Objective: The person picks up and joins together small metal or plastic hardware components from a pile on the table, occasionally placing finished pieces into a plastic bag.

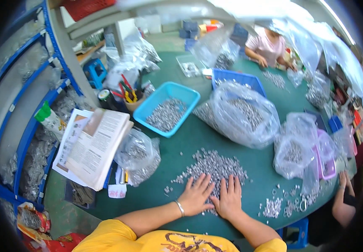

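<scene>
From my head camera, looking down, both my palms lie flat and spread on the heap of small silvery metal pieces (215, 168) in front of me on the green tabletop (181, 138): my left hand (195, 195) with fingers splayed, clasping nothing, my right hand (229, 198) just beside it, also flat and unclenched, its thumb touching the left. The pieces look hard, tiny and loose, so I judge they will slide and scatter under a push rather than lift together; each is light, though the heap has some weight. They are best taken by pinching a few at the edge or sweeping with cupped palms. A light blue tray (177, 90) of the same pieces stands further off, with filled clear bags (244, 113) near it.
</scene>
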Demonstrator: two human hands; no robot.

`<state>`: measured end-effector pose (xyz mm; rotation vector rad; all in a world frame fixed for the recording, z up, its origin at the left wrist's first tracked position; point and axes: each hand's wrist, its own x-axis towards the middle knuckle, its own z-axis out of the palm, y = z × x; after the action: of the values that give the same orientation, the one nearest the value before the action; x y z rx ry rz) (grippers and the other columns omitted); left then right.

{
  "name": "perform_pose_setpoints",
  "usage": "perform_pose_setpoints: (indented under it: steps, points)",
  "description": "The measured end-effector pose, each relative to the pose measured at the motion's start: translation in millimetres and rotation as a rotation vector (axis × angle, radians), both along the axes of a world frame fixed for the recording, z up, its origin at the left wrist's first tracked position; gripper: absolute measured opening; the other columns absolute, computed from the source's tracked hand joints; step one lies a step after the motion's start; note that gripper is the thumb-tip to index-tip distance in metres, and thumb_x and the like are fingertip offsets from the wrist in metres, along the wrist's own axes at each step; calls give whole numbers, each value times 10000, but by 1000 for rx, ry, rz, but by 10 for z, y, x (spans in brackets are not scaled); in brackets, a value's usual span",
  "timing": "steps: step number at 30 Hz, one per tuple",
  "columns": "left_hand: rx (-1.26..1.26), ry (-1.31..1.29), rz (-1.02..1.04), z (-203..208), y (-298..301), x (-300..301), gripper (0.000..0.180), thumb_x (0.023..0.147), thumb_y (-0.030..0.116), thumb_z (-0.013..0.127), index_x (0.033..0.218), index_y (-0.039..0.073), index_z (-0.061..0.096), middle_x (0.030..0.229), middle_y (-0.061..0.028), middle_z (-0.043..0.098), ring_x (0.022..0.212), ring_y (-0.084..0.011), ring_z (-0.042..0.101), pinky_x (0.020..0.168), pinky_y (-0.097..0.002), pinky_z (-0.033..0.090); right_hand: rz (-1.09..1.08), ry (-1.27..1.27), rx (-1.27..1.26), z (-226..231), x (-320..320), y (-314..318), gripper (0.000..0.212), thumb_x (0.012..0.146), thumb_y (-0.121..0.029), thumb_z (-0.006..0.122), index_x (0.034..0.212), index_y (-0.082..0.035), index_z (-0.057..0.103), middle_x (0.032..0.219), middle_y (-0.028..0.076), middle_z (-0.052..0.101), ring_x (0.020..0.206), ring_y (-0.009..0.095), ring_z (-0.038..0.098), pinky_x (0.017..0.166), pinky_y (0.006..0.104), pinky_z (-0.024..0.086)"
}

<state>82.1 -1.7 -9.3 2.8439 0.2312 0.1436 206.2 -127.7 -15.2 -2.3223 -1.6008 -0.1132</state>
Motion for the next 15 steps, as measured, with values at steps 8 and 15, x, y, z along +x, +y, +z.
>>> perform_pose_setpoints:
  steps: [8,15]
  points:
    - [-31,-3,28,-36,0,-48,744,783,497,536,1323,33,321,1423,-202,177,1331,-353,129,1000,-562,159,67,-20,32,29,-78,14,630,746,-323,580,1196,85,415,1279,322,333,1194,502,279,980,550,238]
    - [-126,-18,35,-6,-25,-65,755,769,495,552,1314,16,342,1430,-201,163,1336,-342,100,1020,-549,118,23,-12,-33,206,-138,13,562,834,-315,513,1249,44,390,1294,305,337,1219,455,281,1014,482,240]
